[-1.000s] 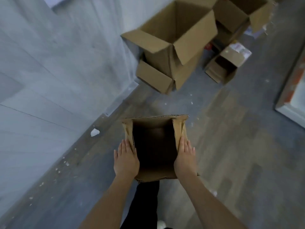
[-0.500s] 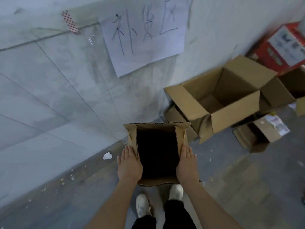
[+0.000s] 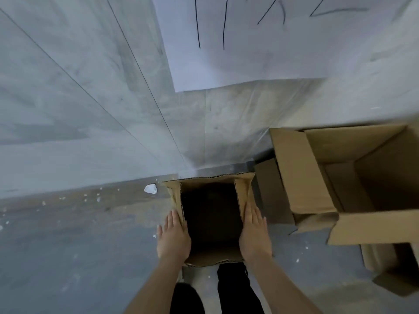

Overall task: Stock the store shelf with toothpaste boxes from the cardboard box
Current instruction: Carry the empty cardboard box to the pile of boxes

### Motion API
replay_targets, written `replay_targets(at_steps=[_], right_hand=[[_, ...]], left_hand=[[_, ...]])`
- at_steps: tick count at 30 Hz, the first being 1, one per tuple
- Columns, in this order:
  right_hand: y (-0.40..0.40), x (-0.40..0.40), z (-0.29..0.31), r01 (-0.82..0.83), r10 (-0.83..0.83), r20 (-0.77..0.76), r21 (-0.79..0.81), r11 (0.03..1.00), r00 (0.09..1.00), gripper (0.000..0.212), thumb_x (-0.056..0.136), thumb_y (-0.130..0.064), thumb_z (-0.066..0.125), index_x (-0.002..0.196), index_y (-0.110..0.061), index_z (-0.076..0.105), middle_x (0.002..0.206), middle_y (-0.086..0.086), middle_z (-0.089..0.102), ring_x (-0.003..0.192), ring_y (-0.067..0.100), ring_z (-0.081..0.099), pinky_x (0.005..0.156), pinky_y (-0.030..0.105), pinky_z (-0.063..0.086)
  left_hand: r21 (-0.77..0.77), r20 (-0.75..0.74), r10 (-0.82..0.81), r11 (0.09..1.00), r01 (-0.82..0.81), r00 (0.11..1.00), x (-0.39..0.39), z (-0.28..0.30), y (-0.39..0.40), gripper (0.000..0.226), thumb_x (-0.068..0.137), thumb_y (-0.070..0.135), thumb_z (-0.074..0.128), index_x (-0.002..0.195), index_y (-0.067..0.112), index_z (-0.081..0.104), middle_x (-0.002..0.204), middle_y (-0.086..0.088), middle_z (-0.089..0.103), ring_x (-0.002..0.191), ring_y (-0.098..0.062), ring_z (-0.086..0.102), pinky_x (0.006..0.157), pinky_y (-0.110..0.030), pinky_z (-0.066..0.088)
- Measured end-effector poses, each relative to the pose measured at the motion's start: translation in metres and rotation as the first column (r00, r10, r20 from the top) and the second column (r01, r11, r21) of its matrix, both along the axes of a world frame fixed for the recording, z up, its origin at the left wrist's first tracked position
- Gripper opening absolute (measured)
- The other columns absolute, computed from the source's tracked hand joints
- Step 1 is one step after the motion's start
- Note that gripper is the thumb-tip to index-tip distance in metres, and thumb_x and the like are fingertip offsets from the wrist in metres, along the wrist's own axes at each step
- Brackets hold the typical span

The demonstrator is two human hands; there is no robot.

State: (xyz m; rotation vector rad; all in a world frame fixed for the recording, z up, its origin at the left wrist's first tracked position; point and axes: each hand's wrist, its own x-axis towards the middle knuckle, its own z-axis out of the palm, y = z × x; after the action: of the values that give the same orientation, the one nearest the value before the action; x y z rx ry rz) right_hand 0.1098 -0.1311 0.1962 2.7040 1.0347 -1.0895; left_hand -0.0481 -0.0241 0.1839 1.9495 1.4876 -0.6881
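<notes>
I carry a small open cardboard box (image 3: 209, 259) in front of me, its inside dark so I cannot see any contents. My left hand (image 3: 173, 239) presses flat against its left side with straight fingers. My right hand (image 3: 255, 236) presses flat against its right side the same way. The box's flaps stand up at the far edge. No toothpaste boxes and no store shelf are in view.
A grey wall (image 3: 90, 109) rises close ahead with a white paper sign (image 3: 249, 53) bearing black strokes. A large open cardboard box (image 3: 351, 177) stands at the right, more cardboard below it. White scraps (image 3: 150, 189) litter the grey floor (image 3: 68, 257).
The view has swung and closed in on the wall; the paper sign and the large open box are now much nearer. Both hands keep the same flat hold on the small box.
</notes>
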Motion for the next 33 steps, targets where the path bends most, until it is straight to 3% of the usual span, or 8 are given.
replay_targets(at_steps=[10,22,30,33], right_hand=[[0.013,0.04,-0.091,-0.056,0.057,0.021,-0.014,0.998,0.998,0.082,0.093,-0.004,0.042,0.149,-0.01,-0.017,0.159,0.005,-0.01,0.146,0.018,-0.011,0.12,0.035,-0.007],[0.048,0.05,-0.228,-0.082,0.076,0.078,0.072,0.994,0.994,0.08,0.091,-0.004,0.045,0.15,-0.01,-0.009,0.159,0.007,0.0,0.147,0.019,-0.003,0.121,0.035,-0.002],[0.049,0.055,-0.272,-0.085,0.078,0.105,0.056,0.995,0.991,0.075,0.091,-0.003,0.042,0.151,-0.007,-0.003,0.159,0.009,0.006,0.147,0.02,0.001,0.121,0.036,-0.002],[0.051,0.054,-0.27,-0.098,0.094,0.104,0.038,0.994,0.99,0.067,0.098,-0.014,0.037,0.15,-0.006,-0.002,0.159,0.011,0.007,0.147,0.021,0.002,0.121,0.036,0.0]], left_hand=[[0.058,-0.075,-0.009,0.998,0.014,0.997,0.04,-0.089,0.006,0.056,0.102,0.036,0.009,0.15,0.01,-0.003,0.159,-0.003,0.002,0.147,-0.019,0.001,0.12,-0.038,0.001],[0.1,-0.037,0.036,0.994,-0.032,0.999,0.047,-0.229,0.035,0.057,0.102,0.036,0.01,0.151,0.01,-0.002,0.159,-0.004,0.002,0.147,-0.018,0.001,0.119,-0.037,-0.001],[0.097,0.039,0.036,0.995,-0.039,0.999,0.059,-0.263,0.037,0.06,0.101,0.041,0.011,0.151,0.01,-0.002,0.159,-0.004,0.002,0.147,-0.017,0.001,0.118,-0.035,-0.004],[0.143,-0.017,0.022,0.99,-0.02,1.0,0.065,-0.26,0.032,0.071,0.098,0.052,0.014,0.15,0.008,-0.006,0.159,-0.006,0.0,0.147,-0.019,-0.001,0.118,-0.036,-0.005]])
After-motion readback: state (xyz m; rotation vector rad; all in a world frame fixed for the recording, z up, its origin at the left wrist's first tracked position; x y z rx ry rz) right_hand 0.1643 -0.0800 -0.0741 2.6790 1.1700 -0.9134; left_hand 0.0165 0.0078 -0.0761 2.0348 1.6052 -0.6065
